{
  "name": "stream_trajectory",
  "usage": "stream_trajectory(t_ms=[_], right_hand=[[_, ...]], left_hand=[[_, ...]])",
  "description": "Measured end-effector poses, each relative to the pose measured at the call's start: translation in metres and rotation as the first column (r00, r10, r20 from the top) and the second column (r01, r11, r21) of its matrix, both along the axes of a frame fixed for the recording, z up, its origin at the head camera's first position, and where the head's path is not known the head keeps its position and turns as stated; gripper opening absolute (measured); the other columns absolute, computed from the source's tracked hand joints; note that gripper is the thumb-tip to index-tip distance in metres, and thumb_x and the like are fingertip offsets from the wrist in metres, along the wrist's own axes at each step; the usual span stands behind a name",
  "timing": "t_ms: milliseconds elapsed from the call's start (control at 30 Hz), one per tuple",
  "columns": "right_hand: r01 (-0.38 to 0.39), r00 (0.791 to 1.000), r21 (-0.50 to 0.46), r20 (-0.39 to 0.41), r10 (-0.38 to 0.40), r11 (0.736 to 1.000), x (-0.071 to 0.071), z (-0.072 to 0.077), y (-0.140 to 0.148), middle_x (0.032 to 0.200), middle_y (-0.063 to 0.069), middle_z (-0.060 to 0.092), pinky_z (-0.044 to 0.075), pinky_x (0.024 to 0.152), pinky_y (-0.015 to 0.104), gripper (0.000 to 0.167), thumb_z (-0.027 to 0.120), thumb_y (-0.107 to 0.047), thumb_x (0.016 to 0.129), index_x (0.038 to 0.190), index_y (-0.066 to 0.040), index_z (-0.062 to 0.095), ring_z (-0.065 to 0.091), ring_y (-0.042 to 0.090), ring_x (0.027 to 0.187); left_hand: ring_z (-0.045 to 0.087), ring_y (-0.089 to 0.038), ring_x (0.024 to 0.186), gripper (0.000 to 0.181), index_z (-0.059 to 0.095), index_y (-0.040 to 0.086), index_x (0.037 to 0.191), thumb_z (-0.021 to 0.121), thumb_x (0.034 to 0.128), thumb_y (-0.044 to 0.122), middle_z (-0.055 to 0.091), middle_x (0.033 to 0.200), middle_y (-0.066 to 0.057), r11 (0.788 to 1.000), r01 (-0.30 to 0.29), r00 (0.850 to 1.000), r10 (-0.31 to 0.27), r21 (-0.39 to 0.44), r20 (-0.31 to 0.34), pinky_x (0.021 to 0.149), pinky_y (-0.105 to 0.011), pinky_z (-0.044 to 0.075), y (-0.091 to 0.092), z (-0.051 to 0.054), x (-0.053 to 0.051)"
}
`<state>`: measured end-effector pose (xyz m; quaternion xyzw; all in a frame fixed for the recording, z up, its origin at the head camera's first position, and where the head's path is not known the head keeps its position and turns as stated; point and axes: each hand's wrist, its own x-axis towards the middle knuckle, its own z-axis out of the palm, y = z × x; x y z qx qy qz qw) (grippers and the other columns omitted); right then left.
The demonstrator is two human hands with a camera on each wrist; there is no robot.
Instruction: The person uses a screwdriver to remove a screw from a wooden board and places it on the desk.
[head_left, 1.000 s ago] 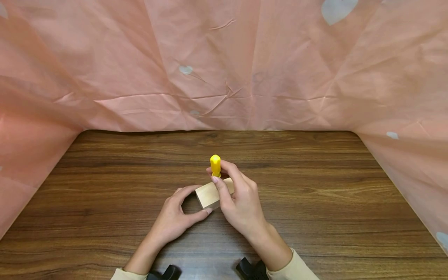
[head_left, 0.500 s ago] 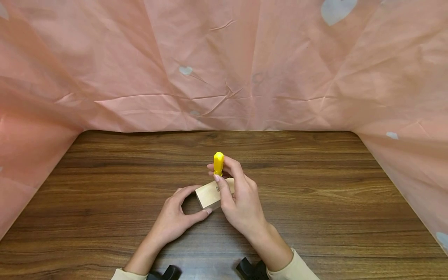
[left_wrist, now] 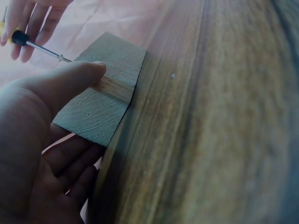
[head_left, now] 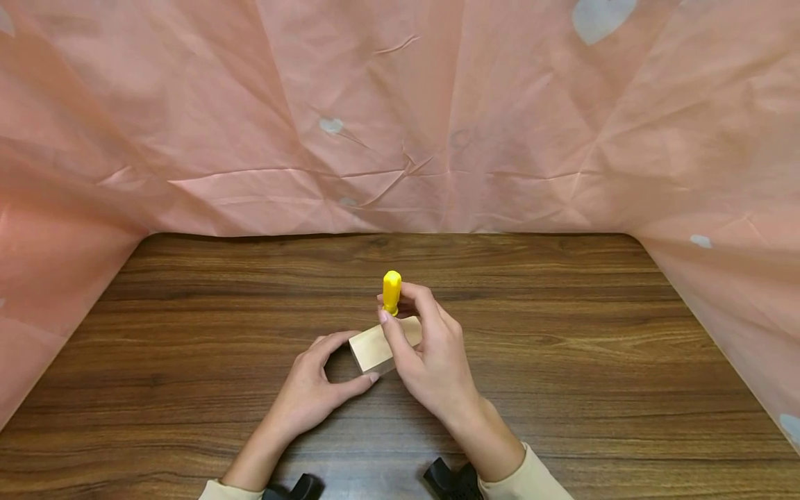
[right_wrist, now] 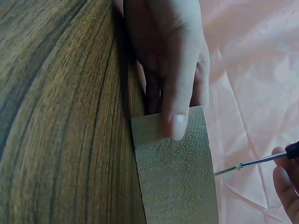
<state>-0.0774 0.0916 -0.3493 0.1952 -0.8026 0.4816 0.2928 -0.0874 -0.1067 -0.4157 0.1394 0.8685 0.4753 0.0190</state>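
My right grip (head_left: pixel 431 357) pinches the screwdriver (head_left: pixel 392 290), thumb (head_left: pixel 398 343) just shifted left, probably turning the screw (right_wrist: pixel 226 171), which stands proud of the wooden block (head_left: pixel 373 346) my left grip (head_left: pixel 320 380) holds.

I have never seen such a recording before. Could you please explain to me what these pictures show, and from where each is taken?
There is no robot here, only a person's two bare hands at work. One camera, worn on the head, looks forward and down; one on each wrist looks closely at that hand's work. On the brown table lies a pale wooden block. The left hand grips it at one end. The right hand holds a yellow-handled screwdriver above it, pointing down. Both wrist pictures show a screw between the screwdriver's tip and the block's top face; whether it has entered the wood, I cannot tell. A pink cloth hangs behind the table.
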Motion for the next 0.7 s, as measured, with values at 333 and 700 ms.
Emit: stream_trajectory(t_ms=[333, 700], right_hand=[[0.036, 0.999, 0.036, 0.001, -0.036, 0.999, 0.0009, -0.0014, 0.0010, 0.102, 0.003, 0.075, 0.061, 0.090, 0.034, 0.026, 0.079, -0.007, 0.096, 0.121, -0.007, 0.071, 0.073, 0.019, 0.097], [0.006, 1.000, 0.032, 0.003, -0.006, 0.999, 0.0016, 0.0000, 0.0011, 0.103, 0.005, 0.076, 0.062, 0.091, 0.042, 0.025, 0.076, -0.003, 0.097, 0.121, -0.004, 0.071, 0.074, 0.019, 0.099]], left_hand=[[0.065, -0.011, 0.116, 0.058, 0.072, 0.030, 0.134, 0.096, 0.0813, 0.033, 0.074, 0.125, 0.010, 1.000, -0.001, 1.000, 0.001, 0.001, 0.001, 0.104, -0.044, 0.050, -0.0001, 0.0008, 0.0002], [0.065, -0.010, 0.115, 0.057, 0.072, 0.030, 0.134, 0.095, 0.0815, 0.034, 0.074, 0.124, 0.010, 1.000, -0.004, 1.000, 0.004, -0.004, 0.002, 0.104, -0.043, 0.050, -0.0003, 0.0010, 0.0002]])
